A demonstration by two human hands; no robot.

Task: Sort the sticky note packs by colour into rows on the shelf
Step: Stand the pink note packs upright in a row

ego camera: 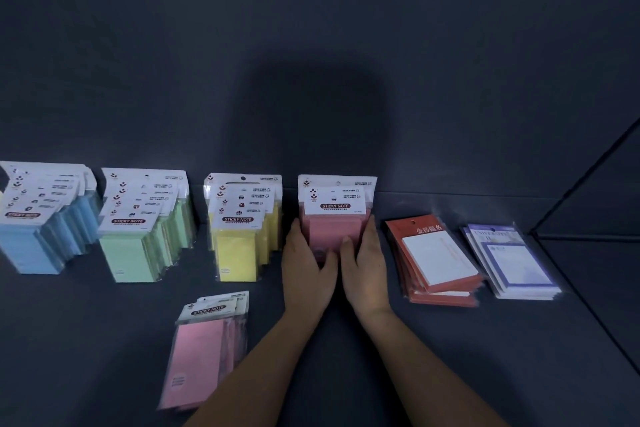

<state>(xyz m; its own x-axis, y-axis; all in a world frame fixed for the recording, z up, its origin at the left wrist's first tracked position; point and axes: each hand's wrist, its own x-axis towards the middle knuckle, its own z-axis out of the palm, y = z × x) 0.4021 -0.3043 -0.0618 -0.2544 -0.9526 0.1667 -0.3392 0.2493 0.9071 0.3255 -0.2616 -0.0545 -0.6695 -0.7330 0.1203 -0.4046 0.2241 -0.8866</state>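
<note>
Hands on the pink row (335, 218), one each side: left hand (306, 267) up its left flank, right hand (365, 263) up its right, thumbs laid across the front pack. Between them they clamp the row, which stands upright and leans towards the back wall (311, 45).

These packs look light: a stiff little pad in a glossy sleeve. I'd expect them to slide on one another and fan out if squeezed only at the top. The card headers look floppy, a poor place to grab. The better hold is low, on the pad edges, where the palms sit.

Outward now. The loose pinks (204, 347) lie flat, near and to the left, well apart from the row. By my reading they are what's left to bring over. Take them as a bundle by the long edges, and mind the sleeves slipping.

Left of the hands there's a gap, then the yellow row (242, 236), green row (145, 236) and blue row (38, 229). To the right, the red stack (436, 260) lies flat, close to the right wrist. Beyond it, the purple stack (516, 263) sits near the side wall (595, 191).

There's open shelf (86, 340) on the near side. The way over from the loose pinks passes in front of the yellows, so clear those headers. The red side is the tight one.
</note>
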